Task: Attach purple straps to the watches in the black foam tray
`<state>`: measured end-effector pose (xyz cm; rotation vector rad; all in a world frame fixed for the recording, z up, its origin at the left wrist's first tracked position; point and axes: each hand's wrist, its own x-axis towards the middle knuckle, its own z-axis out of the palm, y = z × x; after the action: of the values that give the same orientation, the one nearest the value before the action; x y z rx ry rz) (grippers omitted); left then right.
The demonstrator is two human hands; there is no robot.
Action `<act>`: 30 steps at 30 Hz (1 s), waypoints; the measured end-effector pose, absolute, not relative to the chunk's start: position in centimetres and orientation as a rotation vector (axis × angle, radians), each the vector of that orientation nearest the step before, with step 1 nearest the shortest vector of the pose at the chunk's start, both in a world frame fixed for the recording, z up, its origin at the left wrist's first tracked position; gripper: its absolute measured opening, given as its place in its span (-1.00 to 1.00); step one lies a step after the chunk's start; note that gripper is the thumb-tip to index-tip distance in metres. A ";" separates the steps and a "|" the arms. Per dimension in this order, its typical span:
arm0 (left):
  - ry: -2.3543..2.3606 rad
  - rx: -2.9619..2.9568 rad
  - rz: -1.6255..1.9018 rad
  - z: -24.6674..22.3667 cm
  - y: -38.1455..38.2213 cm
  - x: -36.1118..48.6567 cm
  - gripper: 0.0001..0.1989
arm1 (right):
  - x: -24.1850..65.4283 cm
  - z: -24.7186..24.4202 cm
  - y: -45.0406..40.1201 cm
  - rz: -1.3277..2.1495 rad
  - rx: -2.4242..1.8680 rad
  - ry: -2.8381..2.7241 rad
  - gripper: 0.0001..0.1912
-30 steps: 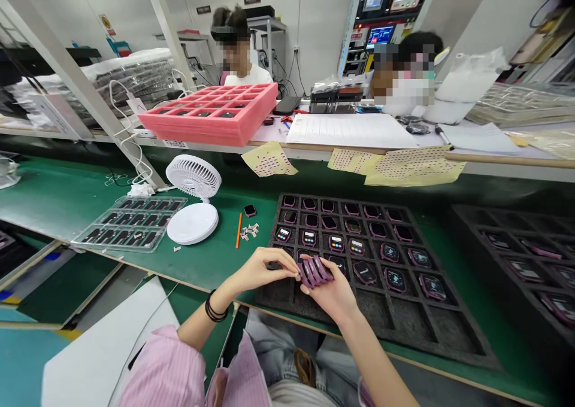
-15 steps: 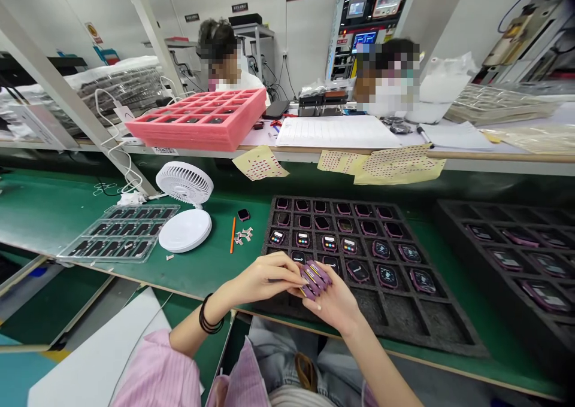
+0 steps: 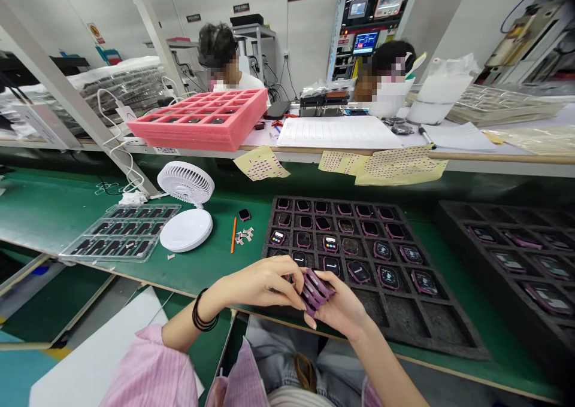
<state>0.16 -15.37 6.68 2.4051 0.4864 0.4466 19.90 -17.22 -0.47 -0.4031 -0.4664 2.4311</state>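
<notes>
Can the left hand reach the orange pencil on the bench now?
Probably yes: nothing stands between the left hand and the orange pencil, though that hand is holding the purple watch cases together with the right hand.

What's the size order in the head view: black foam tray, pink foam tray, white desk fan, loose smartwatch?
Largest first: black foam tray, pink foam tray, white desk fan, loose smartwatch. The pink tray sits farther away, so the top two are unsure.

From here I count two hands [image 3: 260, 284] around one stack of purple watch cases [image 3: 317, 290], two black foam trays [image 3: 404, 323], one pink foam tray [image 3: 197, 137], one clear plastic tray [image 3: 90, 256], one desk fan [image 3: 186, 182], one orange pencil [image 3: 233, 234] and two co-workers [image 3: 238, 85].
</notes>
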 end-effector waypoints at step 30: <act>1.722 1.989 0.738 -0.9 -10.3 -7.0 -0.81 | 17.9 -2.0 -17.6 2.212 -0.655 -0.544 -0.44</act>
<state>-7.04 -10.28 -0.91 1.9890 1.7215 0.7382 17.91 -17.63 -1.95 -0.6549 -0.5437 2.2123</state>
